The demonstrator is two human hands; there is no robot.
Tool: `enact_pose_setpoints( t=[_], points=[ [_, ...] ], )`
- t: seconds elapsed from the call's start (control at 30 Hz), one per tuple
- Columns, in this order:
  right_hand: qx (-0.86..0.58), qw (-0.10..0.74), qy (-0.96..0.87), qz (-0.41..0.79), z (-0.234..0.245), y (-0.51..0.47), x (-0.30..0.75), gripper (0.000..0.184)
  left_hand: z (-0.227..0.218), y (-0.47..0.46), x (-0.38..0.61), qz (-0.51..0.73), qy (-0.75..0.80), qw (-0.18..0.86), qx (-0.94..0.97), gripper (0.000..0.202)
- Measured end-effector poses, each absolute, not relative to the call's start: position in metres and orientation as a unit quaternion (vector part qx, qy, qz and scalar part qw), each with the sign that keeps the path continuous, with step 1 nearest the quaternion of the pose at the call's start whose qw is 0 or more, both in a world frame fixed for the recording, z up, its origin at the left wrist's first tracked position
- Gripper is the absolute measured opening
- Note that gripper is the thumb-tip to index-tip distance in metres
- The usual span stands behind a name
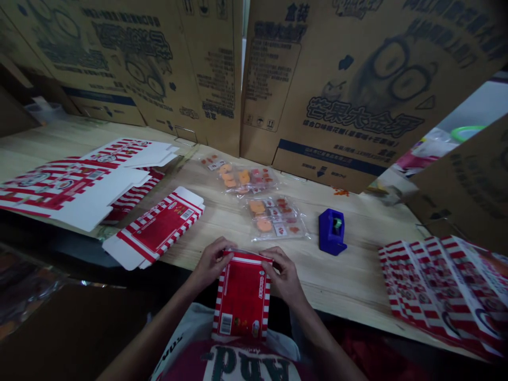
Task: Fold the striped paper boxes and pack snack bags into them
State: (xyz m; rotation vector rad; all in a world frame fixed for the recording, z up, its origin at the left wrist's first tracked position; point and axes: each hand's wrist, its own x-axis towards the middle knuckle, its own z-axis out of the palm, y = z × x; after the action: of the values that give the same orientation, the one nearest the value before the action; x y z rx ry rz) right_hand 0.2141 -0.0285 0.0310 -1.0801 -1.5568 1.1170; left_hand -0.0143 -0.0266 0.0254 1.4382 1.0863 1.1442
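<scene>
Both hands point(212, 264) point(284, 272) hold red box point(244, 288); carton point(313, 69) reads 芒果大金牙.

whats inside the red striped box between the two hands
Only the printed outer panel of the box shows, with the left hand and right hand at its far corners; any contents are covered.

Single cam on my head, looking forward and steeply down past my shirt point(246, 364), which sits below my fingers along the bottom edge. My left fingers point(216, 248) and right fingers point(281, 256) land just below centre, fairly near the lens. Wide shot: the counter point(353, 280) spreads beyond and to either side of them; cardboard boxes point(273, 79) farther past them cap the top.
</scene>
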Motion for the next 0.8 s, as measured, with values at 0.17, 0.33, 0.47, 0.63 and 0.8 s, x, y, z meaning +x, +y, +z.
enact_pose_setpoints(
  t=[0.17,0.33,0.47,0.63,0.8],
  points=[
    [-0.443,0.412,-0.659,0.446,0.045,-0.025,0.219,0.021,0.042,-0.025,-0.025,0.42,0.441,0.451,0.652,0.02],
    [-0.485,0.346,-0.701,0.391,0.057,-0.016,0.218,0.011,0.053,-0.017,-0.028,0.382,0.456,0.409,0.692,0.016],
    [-0.499,0.305,-0.721,0.372,0.07,-0.008,0.217,0.01,0.059,-0.003,-0.032,0.337,0.471,0.426,0.695,0.015],
    [-0.497,0.28,-0.724,0.388,0.077,0.001,0.217,0.013,0.062,0.009,-0.033,0.311,0.455,0.469,0.69,0.018],
    [-0.487,0.257,-0.724,0.415,0.075,0.008,0.217,0.012,0.061,0.017,-0.035,0.284,0.419,0.463,0.727,0.018]
  ],
)
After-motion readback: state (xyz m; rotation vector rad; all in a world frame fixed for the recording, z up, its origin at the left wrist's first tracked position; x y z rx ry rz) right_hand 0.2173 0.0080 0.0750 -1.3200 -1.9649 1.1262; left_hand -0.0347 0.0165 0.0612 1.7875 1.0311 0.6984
